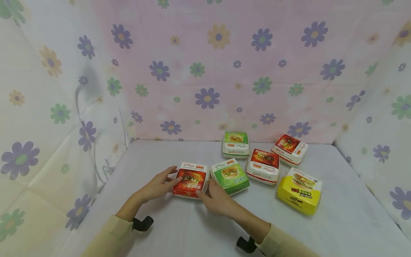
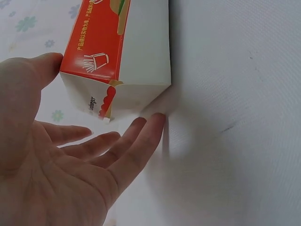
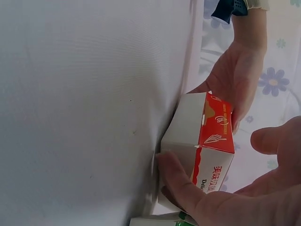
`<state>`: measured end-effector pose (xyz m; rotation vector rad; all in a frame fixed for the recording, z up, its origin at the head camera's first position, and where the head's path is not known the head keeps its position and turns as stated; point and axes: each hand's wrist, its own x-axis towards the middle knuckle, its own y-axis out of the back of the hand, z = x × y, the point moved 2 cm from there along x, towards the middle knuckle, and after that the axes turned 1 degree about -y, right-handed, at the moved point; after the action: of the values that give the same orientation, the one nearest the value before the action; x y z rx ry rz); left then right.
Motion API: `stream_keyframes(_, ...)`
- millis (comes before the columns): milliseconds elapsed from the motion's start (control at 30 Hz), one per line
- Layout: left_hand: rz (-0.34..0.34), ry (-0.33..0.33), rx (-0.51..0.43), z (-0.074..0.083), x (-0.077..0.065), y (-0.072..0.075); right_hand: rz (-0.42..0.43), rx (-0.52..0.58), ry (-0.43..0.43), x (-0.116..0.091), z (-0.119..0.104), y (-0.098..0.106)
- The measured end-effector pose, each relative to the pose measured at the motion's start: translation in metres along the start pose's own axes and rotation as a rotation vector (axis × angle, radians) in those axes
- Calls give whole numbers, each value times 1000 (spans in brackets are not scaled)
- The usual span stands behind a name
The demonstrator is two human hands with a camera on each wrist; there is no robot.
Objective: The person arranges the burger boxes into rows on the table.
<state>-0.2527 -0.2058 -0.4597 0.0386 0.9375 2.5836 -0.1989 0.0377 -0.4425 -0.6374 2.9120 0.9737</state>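
Note:
A red and white burger box [image 1: 191, 180] lies flat on the table between the two hands. Along its left side is the left hand [image 1: 159, 184]; in the left wrist view its thumb [image 2: 47, 66] meets the top edge of the box, while the other fingers extend loosely by the lower corner. The right hand [image 1: 218, 200] is at the opposite side. In the right wrist view its fingers [image 3: 176, 181] lie against the box's white side wall, and its thumb [image 3: 268, 141] stands apart from the box. A green and white burger box [image 1: 230, 176] sits just right of the right hand's fingers.
Further right are another red and white box [image 1: 263, 166] and a yellow box [image 1: 300, 191]. Behind stand a second green box [image 1: 236, 144] and a red box [image 1: 289, 149]. Flowered cloth [image 1: 208, 71] walls in the white table [image 1: 154, 228] at the back and sides.

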Motion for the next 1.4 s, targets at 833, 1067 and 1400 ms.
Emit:
stream_keyframes(833, -17, 46, -60, -5, 0, -4, -69, 191, -55, 11, 3, -6)
stream_keyframes(1067, -25, 42, -80, -5, 2, -5, -65, 186, -46, 14, 8, -8)
stream_keyframes(1400, -27, 37, -62, -5, 2, -6, -69, 139, -76, 11, 5, -7)
